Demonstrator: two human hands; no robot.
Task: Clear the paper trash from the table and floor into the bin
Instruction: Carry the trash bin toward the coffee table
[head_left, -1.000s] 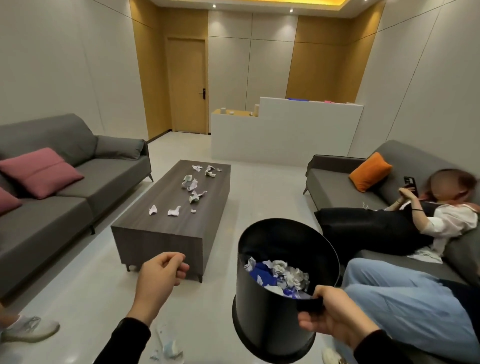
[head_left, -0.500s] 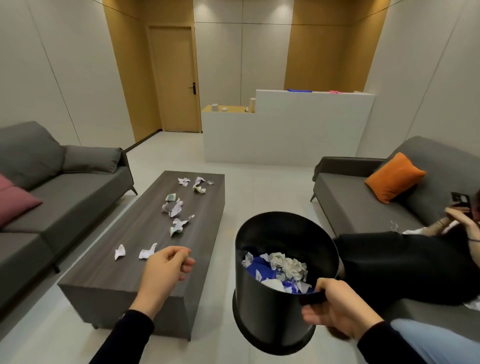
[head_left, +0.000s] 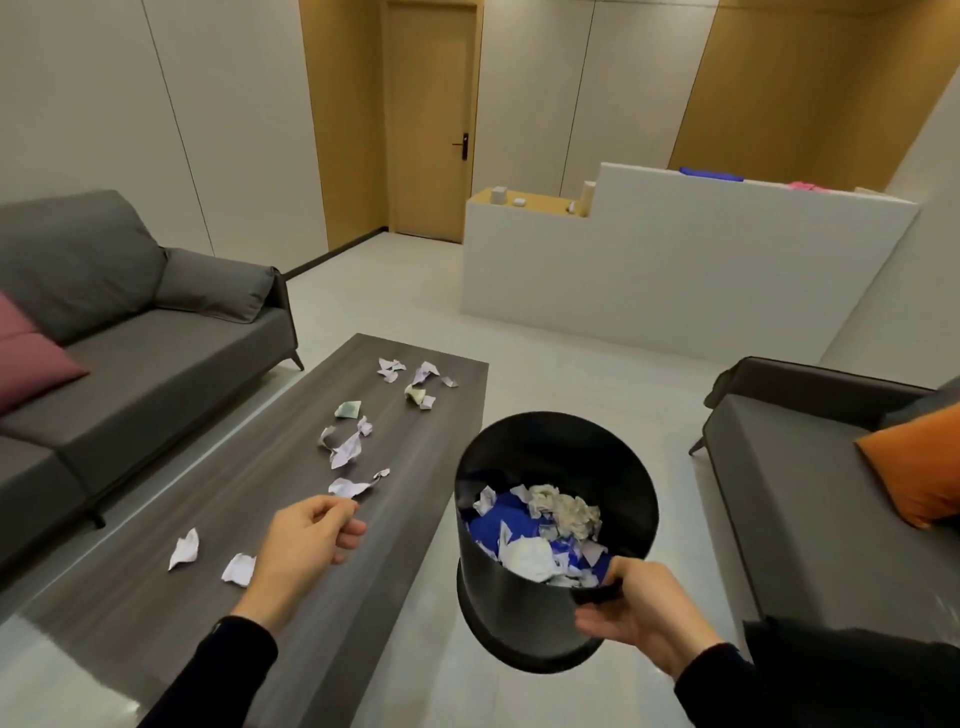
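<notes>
Head camera: you are standing at the near end of the long dark table (head_left: 156, 613), whose long axis runs away from you toward the white counter (head_left: 675, 270). The paper scraps lie strung along that axis. Two white scraps (head_left: 238, 569) sit nearest, just to the left of your left hand (head_left: 306, 540); another torn piece (head_left: 349, 487) lies just beyond its fingertips, and the rest trail farther up the table toward the far end (head_left: 415, 384).

Your left hand is the nearer one to all of them. It hovers over the tabletop with the fingers loosely curled and thumb close to the forefinger; it looks to hold nothing, though whether a small bit is pinched there is hard to tell.

Your right hand (head_left: 631, 608) is clamped on the near rim of the black bin (head_left: 519, 613), held in the air off the right edge of the table and tipped so its mouth faces you. Crumpled white and blue paper already fills its bottom.

The next pickup probably belongs to the left hand, with the bin brought across to meet it.
</notes>
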